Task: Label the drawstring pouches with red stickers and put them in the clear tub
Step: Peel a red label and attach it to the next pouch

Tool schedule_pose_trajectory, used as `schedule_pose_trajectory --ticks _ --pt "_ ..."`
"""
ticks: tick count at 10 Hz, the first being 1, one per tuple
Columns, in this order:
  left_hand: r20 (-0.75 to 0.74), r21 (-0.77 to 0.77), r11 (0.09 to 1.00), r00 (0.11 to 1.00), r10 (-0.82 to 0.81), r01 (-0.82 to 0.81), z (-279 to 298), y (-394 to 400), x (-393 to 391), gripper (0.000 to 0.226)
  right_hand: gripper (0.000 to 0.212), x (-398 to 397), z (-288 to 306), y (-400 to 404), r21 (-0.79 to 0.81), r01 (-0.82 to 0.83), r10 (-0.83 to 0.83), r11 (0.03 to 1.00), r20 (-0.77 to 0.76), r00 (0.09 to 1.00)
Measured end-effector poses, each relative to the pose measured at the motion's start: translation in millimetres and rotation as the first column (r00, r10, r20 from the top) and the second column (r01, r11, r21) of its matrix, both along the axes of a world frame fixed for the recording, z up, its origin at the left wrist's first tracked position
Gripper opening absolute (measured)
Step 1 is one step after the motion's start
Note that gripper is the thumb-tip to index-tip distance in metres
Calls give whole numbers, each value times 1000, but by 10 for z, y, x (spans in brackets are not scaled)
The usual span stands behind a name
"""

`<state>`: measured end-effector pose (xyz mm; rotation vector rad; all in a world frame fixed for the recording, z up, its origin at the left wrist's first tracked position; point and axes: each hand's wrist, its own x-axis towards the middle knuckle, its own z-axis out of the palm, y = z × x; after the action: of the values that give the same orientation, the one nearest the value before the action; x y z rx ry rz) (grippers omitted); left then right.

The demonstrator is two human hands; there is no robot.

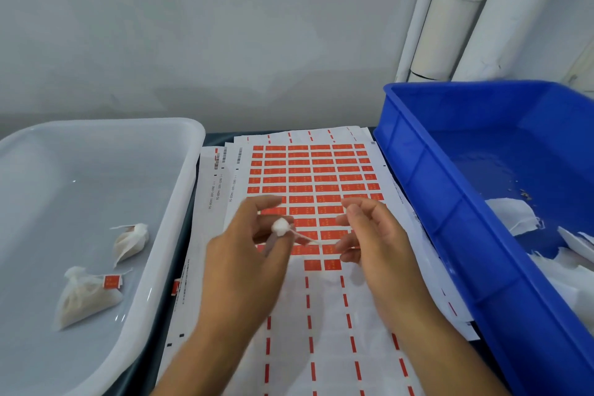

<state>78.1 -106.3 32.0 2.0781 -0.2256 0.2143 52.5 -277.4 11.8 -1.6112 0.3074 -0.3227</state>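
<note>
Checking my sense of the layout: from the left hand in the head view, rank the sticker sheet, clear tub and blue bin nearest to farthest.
From the left hand:
1. Sticker sheet, directly beneath the hand.
2. Clear tub, to its left.
3. Blue bin, across on the right, beyond the right hand.

A dark tabletop (214, 137) carries a clear tub (180, 202) at the left, overlapping sticker sheets (321, 315) in the middle, and a blue bin (450, 202) at the right, its edge resting over the sheets.
</note>
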Motion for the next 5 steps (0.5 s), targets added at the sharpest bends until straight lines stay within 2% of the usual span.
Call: schedule_pose_trajectory --ticks 1,2,3,4,5 --pt "139 87 995 990 35 -47 225 136 29 36 22 13 -20 -15 21 5 -4 1000 -33 999" --pt "324 121 979 939 118 -165 684 559 123 34 20 27 -51 -19 24 1 0 1000 -45 999" --pt "313 39 981 935 169 -191 817 1042 333 39 19 26 -57 -11 15 -6 7 1000 -49 999" --pt "158 92 954 950 269 -285 722 1774 723 52 17 22 -64 0 1 -10 10 1000 -52 999" --pt "119 135 925 932 341 -356 410 2301 969 55 17 20 -69 10 -3 -11 11 1000 -51 999"
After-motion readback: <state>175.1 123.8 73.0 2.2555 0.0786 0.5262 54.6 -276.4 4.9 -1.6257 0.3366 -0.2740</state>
